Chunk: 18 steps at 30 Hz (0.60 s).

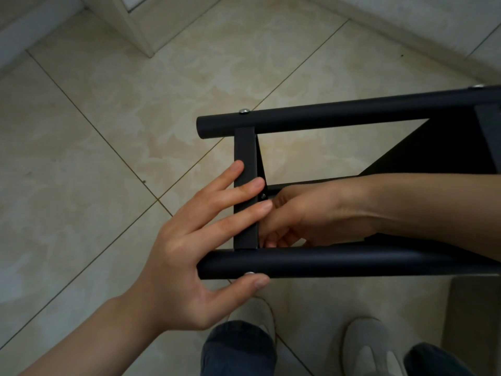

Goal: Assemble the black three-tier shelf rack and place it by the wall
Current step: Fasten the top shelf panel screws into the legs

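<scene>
Black shelf rack point(352, 112) turned on its side at centre-right of the frame, its two round tubes joined at their left ends by a flat crossbar point(245, 147). The left hand point(189, 256) lays straight, spread fingers across the crossbar, thumb against the lower tube point(339, 263). The right hand point(311, 213) reaches between the tubes, fingers curled beside a small screw point(263, 196); whether they grip anything cannot be told. Beneath, a beige tiled floor point(108, 118).
</scene>
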Each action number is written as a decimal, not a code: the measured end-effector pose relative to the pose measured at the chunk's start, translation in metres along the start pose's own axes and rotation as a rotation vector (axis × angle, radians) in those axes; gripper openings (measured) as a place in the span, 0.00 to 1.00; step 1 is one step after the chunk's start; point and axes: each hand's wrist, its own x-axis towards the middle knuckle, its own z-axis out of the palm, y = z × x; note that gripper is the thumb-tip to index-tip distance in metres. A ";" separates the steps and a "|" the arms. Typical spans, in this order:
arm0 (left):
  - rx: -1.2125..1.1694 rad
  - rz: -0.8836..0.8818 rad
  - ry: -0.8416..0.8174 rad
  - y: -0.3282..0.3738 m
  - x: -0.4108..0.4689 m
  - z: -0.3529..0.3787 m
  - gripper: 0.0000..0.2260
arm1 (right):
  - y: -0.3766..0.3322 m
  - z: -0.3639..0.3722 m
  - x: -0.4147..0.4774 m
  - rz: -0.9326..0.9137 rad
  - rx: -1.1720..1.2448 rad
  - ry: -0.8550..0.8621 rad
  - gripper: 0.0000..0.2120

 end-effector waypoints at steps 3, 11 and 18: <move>-0.004 0.000 0.007 0.000 -0.001 0.001 0.26 | 0.002 0.002 0.001 -0.024 0.007 -0.007 0.12; -0.005 -0.003 0.007 0.001 -0.001 0.000 0.26 | -0.002 -0.002 -0.005 -0.080 -0.023 -0.032 0.10; -0.006 -0.002 0.008 0.001 0.000 0.002 0.25 | -0.002 -0.004 -0.004 -0.042 -0.033 -0.035 0.08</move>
